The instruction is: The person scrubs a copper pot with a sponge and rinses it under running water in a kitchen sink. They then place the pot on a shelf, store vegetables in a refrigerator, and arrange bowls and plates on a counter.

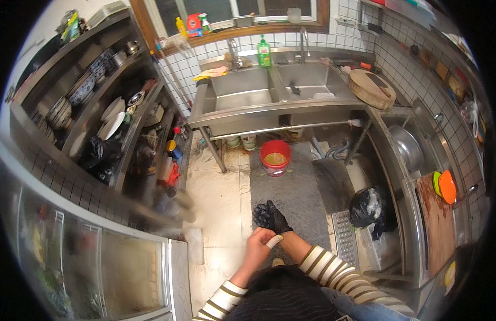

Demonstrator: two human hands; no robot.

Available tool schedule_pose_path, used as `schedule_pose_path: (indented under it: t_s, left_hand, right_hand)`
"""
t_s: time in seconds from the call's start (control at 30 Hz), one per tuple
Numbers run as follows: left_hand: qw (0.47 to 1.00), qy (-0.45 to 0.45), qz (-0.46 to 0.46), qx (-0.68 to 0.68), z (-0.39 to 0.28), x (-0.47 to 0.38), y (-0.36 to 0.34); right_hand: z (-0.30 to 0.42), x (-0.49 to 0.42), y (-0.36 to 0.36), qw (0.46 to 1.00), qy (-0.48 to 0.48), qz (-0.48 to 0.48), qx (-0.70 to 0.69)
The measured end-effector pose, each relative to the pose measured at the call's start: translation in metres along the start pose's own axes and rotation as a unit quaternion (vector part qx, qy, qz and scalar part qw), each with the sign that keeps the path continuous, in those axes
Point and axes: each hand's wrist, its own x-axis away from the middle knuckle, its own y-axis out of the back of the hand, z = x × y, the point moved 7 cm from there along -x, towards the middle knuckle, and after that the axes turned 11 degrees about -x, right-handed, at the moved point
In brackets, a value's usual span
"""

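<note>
My right hand (270, 218) wears a black glove (279, 221) and is held out over the dark floor mat, its fingers loosely curled and holding nothing visible. At that wrist, my bare left hand (259, 244) pinches the glove's cuff. A white wrapping (274, 240) covers the left thumb. Beyond both hands, a red bucket (275, 158) with yellowish liquid in it stands on the mat (288, 188).
A two-basin steel sink (240, 108) lies ahead, with a green soap bottle (264, 52) behind it. A round chopping block (371, 89) sits at its right. Crockery shelves (127, 108) and a glass-door cabinet (127, 265) line the left. A black bag (366, 206) lies low on the right.
</note>
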Motion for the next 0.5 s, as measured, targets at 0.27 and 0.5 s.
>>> schedule_pose_path:
  t_s: [0.27,0.5]
  left_hand:
    - [0.976,0.084,0.054,0.193,0.025,-0.046,-0.028]
    - [0.982,-0.017,0.131,0.137,0.041,-0.122,-0.034]
  right_hand:
    - [0.027,-0.061,0.059,0.996,0.044,0.021,-0.074]
    - [0.077,-0.114,0.047,0.984,0.162,0.042,0.064]
